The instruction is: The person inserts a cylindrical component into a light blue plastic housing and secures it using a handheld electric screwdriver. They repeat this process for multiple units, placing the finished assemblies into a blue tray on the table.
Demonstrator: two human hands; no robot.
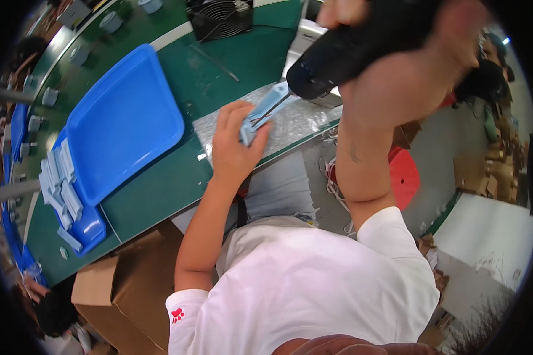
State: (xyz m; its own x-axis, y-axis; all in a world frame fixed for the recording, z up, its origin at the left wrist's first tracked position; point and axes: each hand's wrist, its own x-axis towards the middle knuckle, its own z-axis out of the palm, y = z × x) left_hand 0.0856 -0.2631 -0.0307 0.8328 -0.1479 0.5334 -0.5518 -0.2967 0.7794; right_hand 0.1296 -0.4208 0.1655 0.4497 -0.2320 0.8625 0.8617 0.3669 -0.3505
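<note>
My left hand (234, 142) grips a light-blue plastic part (249, 131), long and narrow, over a sheet of bubble wrap (210, 131) on the green table. In my right hand (397, 89), raised close to the camera, is a black electric screwdriver (323, 68). Its thin bit slants down to the left and its tip meets the part near my left fingers. Whether a screw sits under the tip is too small to tell.
An empty blue tray (124, 124) lies left on the green table (142, 201), partly over another blue tray (92, 231) heaped with several light-blue parts (59, 183). A black fan (220, 19) stands at the back. Below the table edge is a cardboard box (121, 284); a red stool (404, 177) is at right.
</note>
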